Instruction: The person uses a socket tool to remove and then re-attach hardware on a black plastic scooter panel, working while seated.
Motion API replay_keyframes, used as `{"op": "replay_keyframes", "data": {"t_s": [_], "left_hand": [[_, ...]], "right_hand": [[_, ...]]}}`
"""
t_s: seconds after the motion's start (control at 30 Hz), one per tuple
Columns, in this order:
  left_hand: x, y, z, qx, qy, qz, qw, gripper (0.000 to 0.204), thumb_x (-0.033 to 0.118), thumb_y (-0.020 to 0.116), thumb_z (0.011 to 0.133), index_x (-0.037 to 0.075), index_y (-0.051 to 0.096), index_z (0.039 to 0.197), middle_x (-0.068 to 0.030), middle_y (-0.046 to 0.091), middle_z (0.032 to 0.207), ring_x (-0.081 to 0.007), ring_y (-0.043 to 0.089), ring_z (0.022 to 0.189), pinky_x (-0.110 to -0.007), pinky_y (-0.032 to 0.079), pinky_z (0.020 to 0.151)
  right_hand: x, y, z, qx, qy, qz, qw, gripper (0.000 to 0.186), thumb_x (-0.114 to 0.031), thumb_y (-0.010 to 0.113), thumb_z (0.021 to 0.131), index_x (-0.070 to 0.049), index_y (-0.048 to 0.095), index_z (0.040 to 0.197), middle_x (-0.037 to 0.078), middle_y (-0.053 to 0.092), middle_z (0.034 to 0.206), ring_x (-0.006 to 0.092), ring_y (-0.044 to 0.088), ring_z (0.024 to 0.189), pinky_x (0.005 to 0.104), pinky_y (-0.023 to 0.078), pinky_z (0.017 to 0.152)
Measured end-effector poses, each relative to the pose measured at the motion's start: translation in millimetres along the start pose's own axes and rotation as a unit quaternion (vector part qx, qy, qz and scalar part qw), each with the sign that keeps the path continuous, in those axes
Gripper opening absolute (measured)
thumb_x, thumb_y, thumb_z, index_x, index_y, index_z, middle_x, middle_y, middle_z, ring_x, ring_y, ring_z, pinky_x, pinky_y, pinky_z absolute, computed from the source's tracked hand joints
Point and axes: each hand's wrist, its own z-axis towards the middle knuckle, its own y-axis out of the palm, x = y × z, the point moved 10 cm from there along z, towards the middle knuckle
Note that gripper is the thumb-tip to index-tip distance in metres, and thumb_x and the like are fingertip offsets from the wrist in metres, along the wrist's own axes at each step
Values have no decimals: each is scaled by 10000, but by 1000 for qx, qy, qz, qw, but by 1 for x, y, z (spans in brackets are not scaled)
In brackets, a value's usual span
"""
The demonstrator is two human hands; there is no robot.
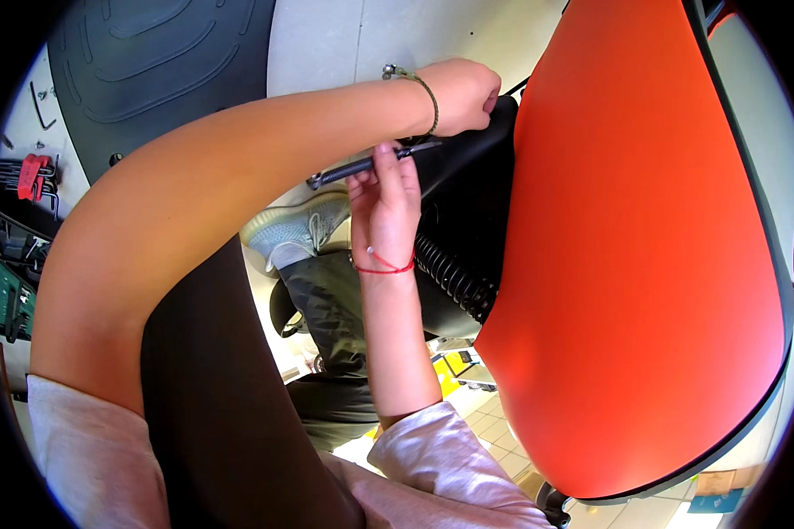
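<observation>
We have one large orange panel [644, 264] right of our left hand [460, 95], and one black part [494, 125] just beside that hand, which is curled, any grip hidden. Our right hand [388, 194], just below the left, grasps one slim driver [348, 171] in its fingertips; we judge it best kept aligned, the left steadying; handle dark, shaft thin, pointing rightward.

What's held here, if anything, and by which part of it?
The right grip holds a dark screwdriver-like tool by its handle; whether the left grip holds anything cannot be told.
</observation>
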Motion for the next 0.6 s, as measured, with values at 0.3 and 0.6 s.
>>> {"op": "replay_keyframes", "data": {"t_s": [0.3,0.6], "left_hand": [[-25,6,-2,-85,-95,-175,976,182,136,630,771,-5,561,864,-94,630,774,-162,616,688,-287,489,621],[-90,-8,-49,-59,-185,-245,950,224,215,458,858,32,563,935,-38,516,763,-113,508,707,-262,445,655]], "right_hand": [[25,-29,-30,30,58,-19,998,84,-172,584,918,-111,559,971,-42,523,796,62,482,718,220,410,685],[39,-54,-72,41,146,-82,985,229,-164,516,955,-28,523,1139,-1,521,841,95,528,743,239,458,709]]}}
